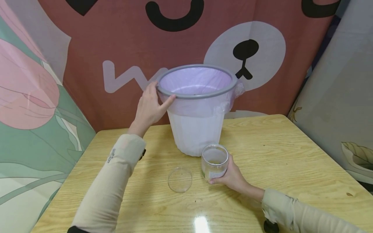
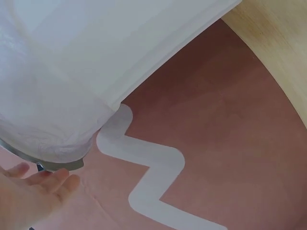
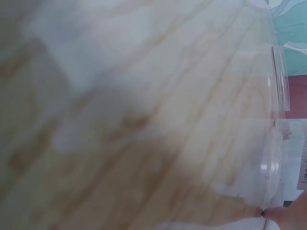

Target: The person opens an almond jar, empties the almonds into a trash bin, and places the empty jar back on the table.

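Observation:
A white waste bin with a grey rim and a thin purplish liner bag stands upright at the back of the table. My left hand rests at the left side of its rim, with the fingers and thumb spread; in the left wrist view the fingers lie loosely by the rim. With my right hand I grip a clear jar from its right side, in front of the bin. The jar's mouth faces up and a label shows low on it. A clear round lid lies flat to the jar's left.
The pale wooden table ends at a printed cloth just behind the bin. Another patterned cloth hangs along the right side, and a floral one along the left. Bunched liner film sticks out right of the rim.

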Demonstrator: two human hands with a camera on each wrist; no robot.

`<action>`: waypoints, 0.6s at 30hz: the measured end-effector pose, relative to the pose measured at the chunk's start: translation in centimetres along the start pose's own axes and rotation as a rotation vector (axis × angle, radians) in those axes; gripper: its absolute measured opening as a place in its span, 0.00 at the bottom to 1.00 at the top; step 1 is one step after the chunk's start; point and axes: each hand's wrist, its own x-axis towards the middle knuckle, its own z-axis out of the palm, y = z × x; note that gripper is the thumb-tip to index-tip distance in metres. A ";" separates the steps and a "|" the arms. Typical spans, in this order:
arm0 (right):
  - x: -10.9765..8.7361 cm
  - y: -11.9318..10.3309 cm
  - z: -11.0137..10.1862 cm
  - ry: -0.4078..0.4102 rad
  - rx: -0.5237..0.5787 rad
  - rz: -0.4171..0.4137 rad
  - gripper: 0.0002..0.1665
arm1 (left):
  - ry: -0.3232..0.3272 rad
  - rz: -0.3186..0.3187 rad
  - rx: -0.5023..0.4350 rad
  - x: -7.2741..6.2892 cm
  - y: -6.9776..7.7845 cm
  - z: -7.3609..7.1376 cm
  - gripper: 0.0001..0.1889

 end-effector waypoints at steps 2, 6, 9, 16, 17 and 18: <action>0.0 0.1 0.0 0.008 -0.006 0.004 0.67 | 0.021 0.019 -0.004 -0.2 0.0 0.0 0.40; 0.0 0.3 -0.1 0.013 -0.014 -0.005 0.67 | 0.063 0.018 -0.060 -0.6 0.2 -0.2 0.36; 0.0 0.4 -0.3 -0.005 -0.022 -0.014 0.66 | 0.106 0.001 -0.122 -1.1 0.5 -0.2 0.33; 0.1 -0.8 -1.5 -0.055 0.057 -0.034 0.54 | 0.133 0.064 -0.109 -3.0 0.8 0.6 0.26; 0.2 -1.0 -1.7 -0.059 0.052 -0.047 0.51 | 0.125 0.072 -0.102 -3.3 0.8 0.7 0.25; 0.2 -1.1 -1.9 -0.061 0.036 -0.061 0.49 | 0.117 0.076 -0.097 -3.6 0.8 0.8 0.24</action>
